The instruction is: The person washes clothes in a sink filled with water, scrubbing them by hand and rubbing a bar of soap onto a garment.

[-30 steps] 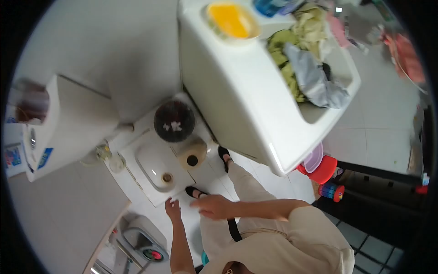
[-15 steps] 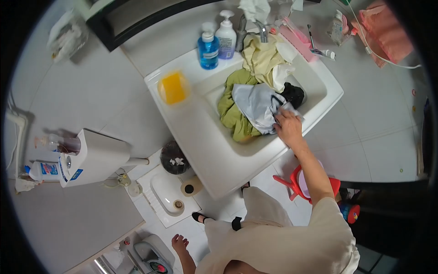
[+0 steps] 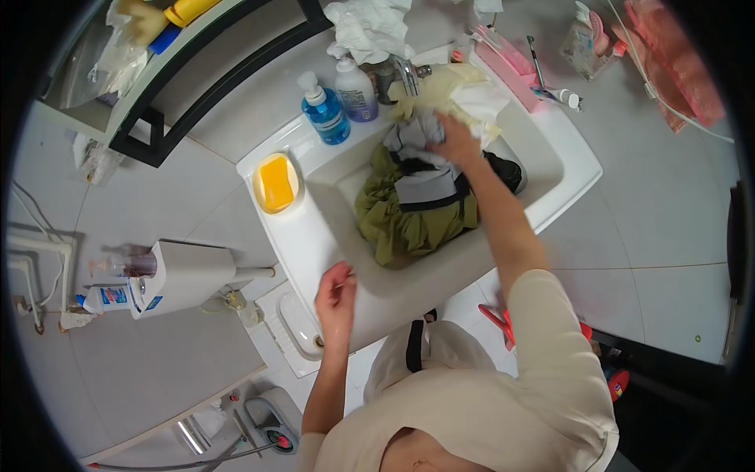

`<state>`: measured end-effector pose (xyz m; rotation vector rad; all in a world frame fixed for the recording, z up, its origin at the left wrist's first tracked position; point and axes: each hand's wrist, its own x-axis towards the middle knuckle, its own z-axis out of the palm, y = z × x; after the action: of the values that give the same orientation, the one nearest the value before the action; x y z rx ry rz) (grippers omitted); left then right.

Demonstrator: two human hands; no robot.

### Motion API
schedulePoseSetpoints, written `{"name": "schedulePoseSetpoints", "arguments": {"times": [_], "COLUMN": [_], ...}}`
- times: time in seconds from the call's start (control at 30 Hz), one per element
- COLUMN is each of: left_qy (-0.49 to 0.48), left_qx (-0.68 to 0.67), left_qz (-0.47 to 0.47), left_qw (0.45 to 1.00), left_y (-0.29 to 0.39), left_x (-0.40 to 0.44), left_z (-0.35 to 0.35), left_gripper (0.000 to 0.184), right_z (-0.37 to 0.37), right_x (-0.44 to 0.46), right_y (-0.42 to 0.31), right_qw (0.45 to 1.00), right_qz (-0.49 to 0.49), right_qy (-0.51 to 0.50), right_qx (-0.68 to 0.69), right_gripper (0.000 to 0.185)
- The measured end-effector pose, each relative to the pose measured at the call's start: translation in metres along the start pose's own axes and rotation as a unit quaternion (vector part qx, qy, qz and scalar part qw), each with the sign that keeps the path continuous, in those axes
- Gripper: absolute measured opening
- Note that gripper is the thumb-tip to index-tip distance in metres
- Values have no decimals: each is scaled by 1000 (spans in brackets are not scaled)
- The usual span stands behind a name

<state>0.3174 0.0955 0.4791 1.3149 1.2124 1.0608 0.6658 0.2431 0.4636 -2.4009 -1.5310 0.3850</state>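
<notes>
A white sink (image 3: 578,169) holds heaped clothes. My right hand (image 3: 458,143) is closed on the grey cloth (image 3: 429,187), whose upper part is bunched below the faucet (image 3: 407,77). Green cloth (image 3: 417,234) lies under the grey one, pale yellow cloth (image 3: 460,82) behind it, and a black item (image 3: 504,171) to the right. Near the sink's front left edge is my left hand (image 3: 336,297), its fingers curled; whether they hold anything is too unclear to tell.
An orange soap bar (image 3: 275,183) sits in a dish on the sink's left ledge. Beside the faucet stand a blue bottle (image 3: 325,118) and a white pump bottle (image 3: 356,90). A pink box (image 3: 507,67) is on the back right rim. A black-framed shelf (image 3: 149,130) juts out at upper left.
My right hand has moved up and left from the sink's front edge, shifting and folding the grey cloth. My left hand has risen toward the sink. The view has shifted.
</notes>
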Motion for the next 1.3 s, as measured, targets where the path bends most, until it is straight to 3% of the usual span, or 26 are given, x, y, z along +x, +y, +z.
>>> {"name": "schedulePoseSetpoints", "arguments": {"times": [0.03,0.1,0.13,0.23,0.3,0.33,0.37,0.4,0.47,0.5,0.53,0.6,0.63,0.67,0.7,0.77,0.8,0.9,0.93,1.17,1.23,1.3], "left_qy": [-34,-82,-98,-137,-156,-152,-144,-136,-183,-204,-280,-320,-325,-308,-298,-268,-212,-130,-95,-92,-102,-113], "left_qx": [-15,43,56,104,141,186,226,267,358,404,358,198,111,82,164,323,396,512,534,594,588,586], "left_qz": [-11,3,10,42,98,185,272,355,322,305,243,26,-83,-50,20,151,169,216,250,142,101,86], "left_qw": [999,996,994,984,973,953,924,886,857,838,857,926,936,947,940,895,877,821,802,787,796,798], "left_y": [-3,-9,-10,-10,-2,6,18,27,40,43,16,-30,-33,-35,-28,-14,-17,-45,-51,-69,-76,-81], "left_x": [8,19,25,39,57,69,85,98,116,128,144,154,155,150,140,118,116,153,167,220,232,241], "left_z": [14,37,47,71,90,100,111,121,137,144,145,136,137,139,145,173,189,228,239,291,298,301], "left_gripper": [28,29,30,37,46,50,55,60,64,66,65,65,66,72,74,78,78,76,69,41,31,32], "right_z": [22,47,43,27,10,4,33,11,-19,-19,-17,-11,-18,-29,-33,-31,-29,32,38,90,96,88], "right_x": [3,-11,-16,-31,-45,-54,-65,-81,-105,-100,-95,-76,-66,-56,-47,-23,-13,21,23,78,90,99], "right_y": [12,28,30,41,31,25,38,16,-10,-7,-1,25,36,45,53,66,70,101,106,129,126,120], "right_qw": [997,1000,999,997,988,980,984,973,931,935,938,939,959,975,986,980,969,985,988,976,979,981], "right_qz": [1,14,30,4,-13,-33,-138,-154,-197,-211,-223,-241,-208,-173,-135,-189,-217,-164,-145,-155,-151,-139], "right_qy": [-71,8,-14,-43,-133,-190,-92,-161,-275,-257,-240,-196,-139,-78,-18,57,97,-42,-22,111,127,77], "right_qx": [-32,6,8,63,71,44,69,54,136,122,110,148,131,113,96,-16,-71,-37,-47,-104,-58,-111], "right_gripper": [74,62,54,47,48,50,50,48,46,46,46,51,53,56,58,63,66,66,55,20,18,17]}}
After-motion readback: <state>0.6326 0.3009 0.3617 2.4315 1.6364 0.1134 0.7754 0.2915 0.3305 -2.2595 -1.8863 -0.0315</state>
